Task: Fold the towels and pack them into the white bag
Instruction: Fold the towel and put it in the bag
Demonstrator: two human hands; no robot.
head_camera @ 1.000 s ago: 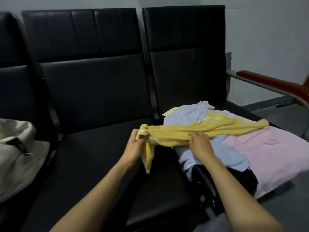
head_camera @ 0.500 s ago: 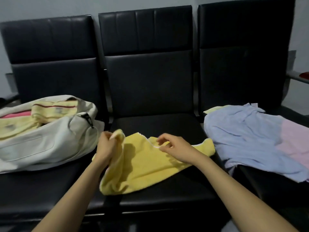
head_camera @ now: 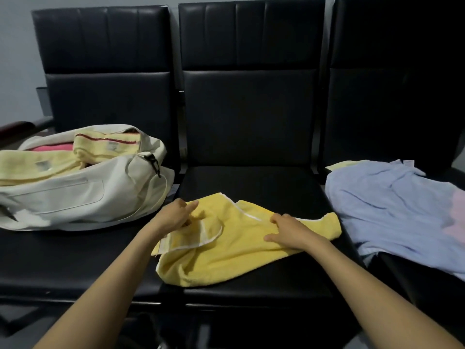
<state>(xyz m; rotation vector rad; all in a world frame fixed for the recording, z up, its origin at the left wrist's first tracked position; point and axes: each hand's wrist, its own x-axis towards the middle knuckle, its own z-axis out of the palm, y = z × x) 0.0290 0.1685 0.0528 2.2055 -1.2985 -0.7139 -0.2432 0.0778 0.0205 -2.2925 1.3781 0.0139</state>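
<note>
Left grip (head_camera: 176, 216): pinches yellow towel (head_camera: 226, 255) hem.
Right grip (head_camera: 289, 231): flat, unclenched, presses it onto bench (head_camera: 251, 182).
Risk: likely crooked fold from bunched, unsmoothed cloth; possible slide off front.

left hand (head_camera: 176, 215) pinches the towel (head_camera: 226, 258); right hand (head_camera: 289, 230) flat, fingers straight.

Three black seats (head_camera: 251, 182) carry one white bag (head_camera: 75, 197), one bright yellow towel (head_camera: 239, 248), one blue towel (head_camera: 390, 205), one pink towel (head_camera: 456, 215), and two pale yellow towels (head_camera: 105, 144) inside the bag.
</note>
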